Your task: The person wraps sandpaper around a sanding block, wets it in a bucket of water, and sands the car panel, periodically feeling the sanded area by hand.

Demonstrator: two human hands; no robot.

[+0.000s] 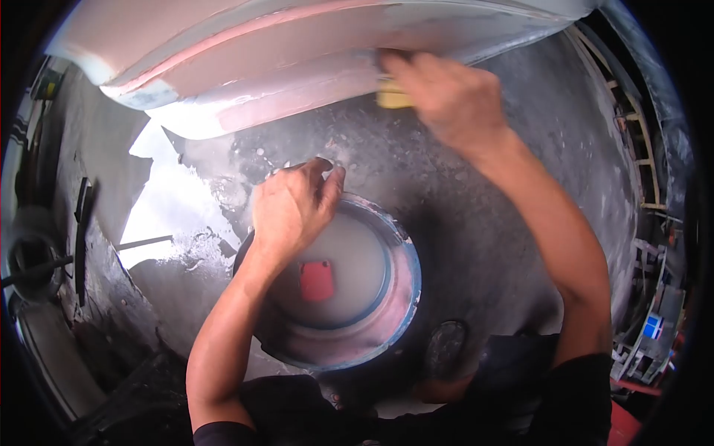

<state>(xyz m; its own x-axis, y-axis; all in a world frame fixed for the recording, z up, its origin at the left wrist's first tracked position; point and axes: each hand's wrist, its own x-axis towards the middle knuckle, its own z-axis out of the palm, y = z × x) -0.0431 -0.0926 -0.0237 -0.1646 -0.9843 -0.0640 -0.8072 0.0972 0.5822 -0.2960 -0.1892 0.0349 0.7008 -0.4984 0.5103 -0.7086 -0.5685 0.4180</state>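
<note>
One yellow block (395,96) is showing on the basin (406,288) side of your right hand (462,102), whose bent fingers are gripping it by the pale panel (297,46) beyond the basin. Your left hand (288,202) is hanging over the basin's far rim, fingers bending, thumb apart.

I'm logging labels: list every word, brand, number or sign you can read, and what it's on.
No text can be read.
Blue-and-white patch, far right: too small to tell if it bears lettering.
Basin, red block, panel: no lettering visible.
Yellow block: blurred, none readable.
</note>
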